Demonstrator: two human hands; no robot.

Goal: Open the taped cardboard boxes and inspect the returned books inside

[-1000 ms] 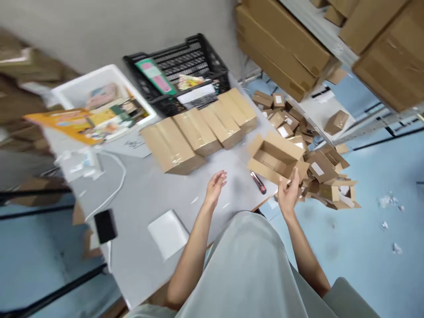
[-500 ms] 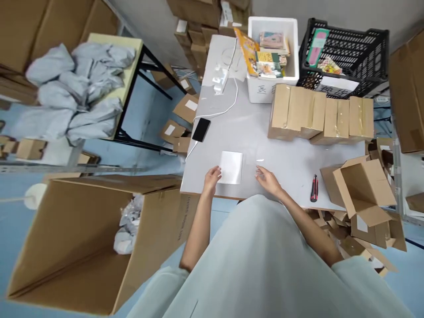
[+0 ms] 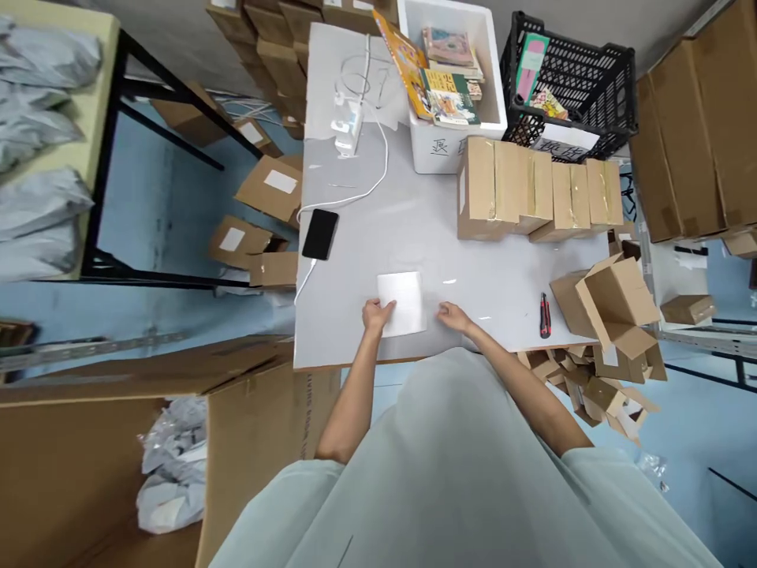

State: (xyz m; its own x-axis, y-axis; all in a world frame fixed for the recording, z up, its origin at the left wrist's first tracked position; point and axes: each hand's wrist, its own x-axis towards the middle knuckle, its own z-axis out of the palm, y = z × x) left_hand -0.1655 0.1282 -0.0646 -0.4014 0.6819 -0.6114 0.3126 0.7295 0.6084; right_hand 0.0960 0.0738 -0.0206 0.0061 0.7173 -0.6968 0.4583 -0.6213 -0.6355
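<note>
A flat white square packet (image 3: 405, 304) lies near the front edge of the table, its kind not readable. My left hand (image 3: 377, 314) grips its left edge, thumb on top and fingers at the side or beneath. To the right of the packet, apart from it, my right hand (image 3: 453, 316) rests low over the tabletop with its fingers curled in; nothing shows in them. A red and black box cutter (image 3: 545, 315) lies farther right. At the table's left side is a black phone (image 3: 320, 234) with a white cable plugged in.
Taped cardboard boxes (image 3: 502, 189) stand in a row at the back right, before a white bin (image 3: 441, 150) of books and a black crate (image 3: 579, 87). An open carton (image 3: 615, 300) sits at the right edge. A large open box (image 3: 254, 442) stands at lower left.
My left hand has moved onto the packet's left edge and closed on it. My right hand's fingers have curled in from open. The view has shifted, showing more of the right side.
</note>
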